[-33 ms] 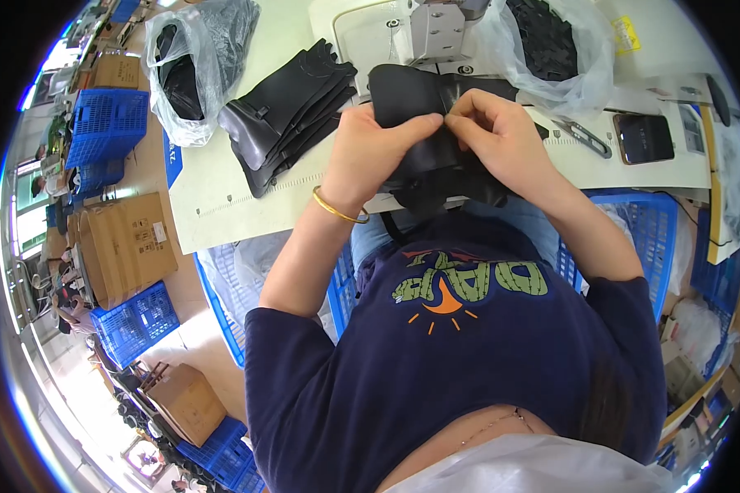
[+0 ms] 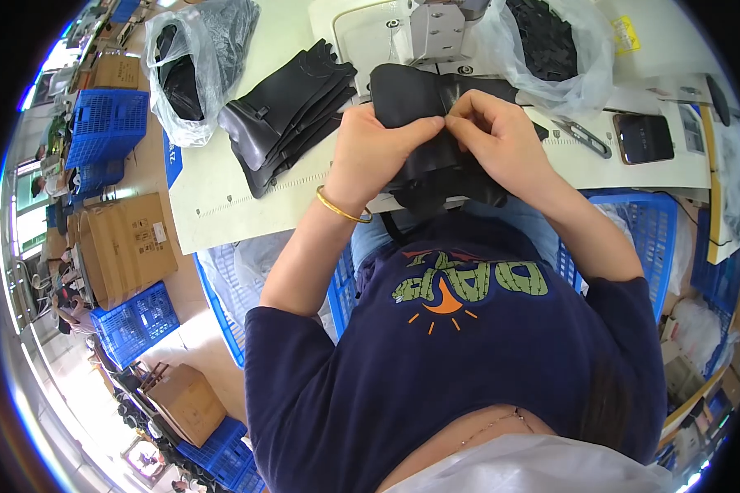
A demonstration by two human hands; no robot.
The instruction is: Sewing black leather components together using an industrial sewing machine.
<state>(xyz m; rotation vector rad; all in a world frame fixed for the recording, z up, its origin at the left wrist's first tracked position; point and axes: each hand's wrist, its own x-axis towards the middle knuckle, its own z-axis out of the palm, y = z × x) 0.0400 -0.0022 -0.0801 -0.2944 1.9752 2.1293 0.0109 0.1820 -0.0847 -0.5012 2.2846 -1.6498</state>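
Observation:
A black leather piece (image 2: 407, 89), made of joined panels, lies over the near edge of the table below the machine head. My left hand (image 2: 376, 152) is closed on its left side, the thumb stretched across the leather. From the right, my right hand (image 2: 501, 135) pinches the same piece, its thumb and forefinger almost meeting my left thumb. The fingers under the leather are hidden, and so is whatever small part lies between the thumb tips. To the left sits a stack of similar black leather pieces (image 2: 292, 107).
A sewing machine (image 2: 440, 33) stands just beyond my hands. Plastic bags with black parts flank it, a left bag (image 2: 201, 66) and a right bag (image 2: 588, 66). Snips (image 2: 584, 138) and a phone (image 2: 644, 138) lie at right. A blue crate (image 2: 662, 246) stands below the table.
My left hand has shifted very slightly to the right. Both hands keep their grip on the black leather piece.

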